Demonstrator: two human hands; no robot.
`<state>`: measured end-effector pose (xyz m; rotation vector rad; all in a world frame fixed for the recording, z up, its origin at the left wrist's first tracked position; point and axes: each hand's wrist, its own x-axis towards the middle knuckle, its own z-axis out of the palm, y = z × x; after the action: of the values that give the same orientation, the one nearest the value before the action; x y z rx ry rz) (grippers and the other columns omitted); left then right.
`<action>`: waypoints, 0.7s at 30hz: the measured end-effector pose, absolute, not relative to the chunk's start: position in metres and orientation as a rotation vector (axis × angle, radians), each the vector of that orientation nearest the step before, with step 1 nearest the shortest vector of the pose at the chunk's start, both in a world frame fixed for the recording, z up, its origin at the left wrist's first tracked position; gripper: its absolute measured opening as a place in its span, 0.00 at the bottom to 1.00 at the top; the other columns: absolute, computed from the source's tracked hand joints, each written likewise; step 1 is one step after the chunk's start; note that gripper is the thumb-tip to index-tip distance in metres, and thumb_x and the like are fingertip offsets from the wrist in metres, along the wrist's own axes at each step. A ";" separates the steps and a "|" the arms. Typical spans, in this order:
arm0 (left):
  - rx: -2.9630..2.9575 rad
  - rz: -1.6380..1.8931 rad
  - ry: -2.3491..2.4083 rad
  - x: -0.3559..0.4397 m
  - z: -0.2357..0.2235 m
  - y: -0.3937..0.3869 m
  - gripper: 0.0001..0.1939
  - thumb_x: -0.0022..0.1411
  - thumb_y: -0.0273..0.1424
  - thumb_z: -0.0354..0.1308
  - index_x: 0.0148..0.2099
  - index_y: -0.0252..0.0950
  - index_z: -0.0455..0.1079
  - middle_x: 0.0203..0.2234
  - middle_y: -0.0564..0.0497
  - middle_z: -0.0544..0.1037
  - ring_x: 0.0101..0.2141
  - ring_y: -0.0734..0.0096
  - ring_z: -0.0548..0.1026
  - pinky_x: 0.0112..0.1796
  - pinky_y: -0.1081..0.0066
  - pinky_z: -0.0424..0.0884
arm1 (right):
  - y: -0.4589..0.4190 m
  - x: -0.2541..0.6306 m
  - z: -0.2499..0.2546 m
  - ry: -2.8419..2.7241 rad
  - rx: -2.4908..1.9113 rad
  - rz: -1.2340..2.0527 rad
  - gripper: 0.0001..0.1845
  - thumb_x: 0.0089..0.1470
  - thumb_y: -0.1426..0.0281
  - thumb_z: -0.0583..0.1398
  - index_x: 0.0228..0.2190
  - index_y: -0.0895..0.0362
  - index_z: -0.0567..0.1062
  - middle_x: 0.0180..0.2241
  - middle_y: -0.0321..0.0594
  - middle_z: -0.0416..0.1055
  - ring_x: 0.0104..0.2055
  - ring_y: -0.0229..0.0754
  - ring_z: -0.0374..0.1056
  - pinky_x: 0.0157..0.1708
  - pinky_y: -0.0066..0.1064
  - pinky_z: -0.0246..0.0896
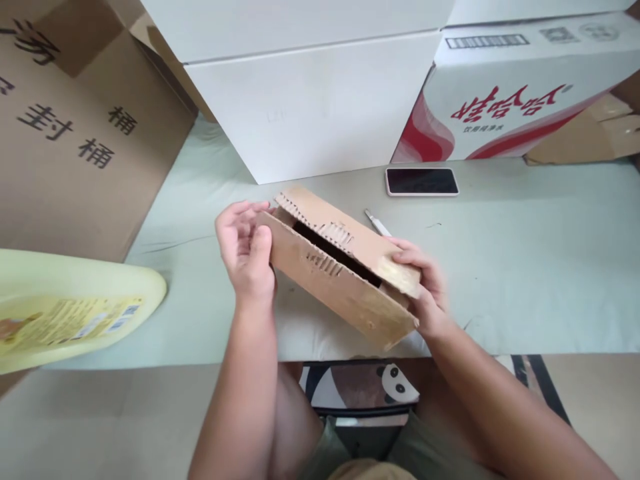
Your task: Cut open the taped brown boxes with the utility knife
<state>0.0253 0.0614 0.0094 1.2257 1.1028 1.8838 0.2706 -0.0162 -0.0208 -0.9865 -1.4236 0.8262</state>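
Observation:
A small brown cardboard box (340, 287) is held up at a slant between my two hands, over the light green cloth surface. Its two top flaps stand a little apart, with a dark gap between them and torn, corrugated patches along their edges. My left hand (249, 243) grips the far left end, thumb on the near flap. At the right end, my right hand (425, 283) is closed round the box; some of its fingers are hidden behind the cardboard. Just beyond the box lies a slim white utility knife (377, 222), its lower end hidden.
A phone (423, 181) lies face up behind the knife. White cartons (320, 113) and a red-and-white printed carton (510, 100) line the back. On the left stand a large brown carton (90, 133) and a pale yellow bottle (80, 307). The cloth-covered surface (540, 267) ends near my lap.

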 end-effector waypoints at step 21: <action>1.206 1.792 1.223 0.003 0.010 0.066 0.10 0.57 0.29 0.62 0.38 0.37 0.85 0.39 0.49 0.85 0.46 0.59 0.81 0.53 0.62 0.76 | -0.011 0.263 -0.021 -1.165 -1.155 0.916 0.33 0.59 0.38 0.54 0.56 0.43 0.64 0.56 0.46 0.75 0.58 0.54 0.74 0.58 0.51 0.71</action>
<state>0.0029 0.0656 0.0095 1.2064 1.2235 1.7919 0.2628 -0.0115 -0.0207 -1.1547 -1.1653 0.9161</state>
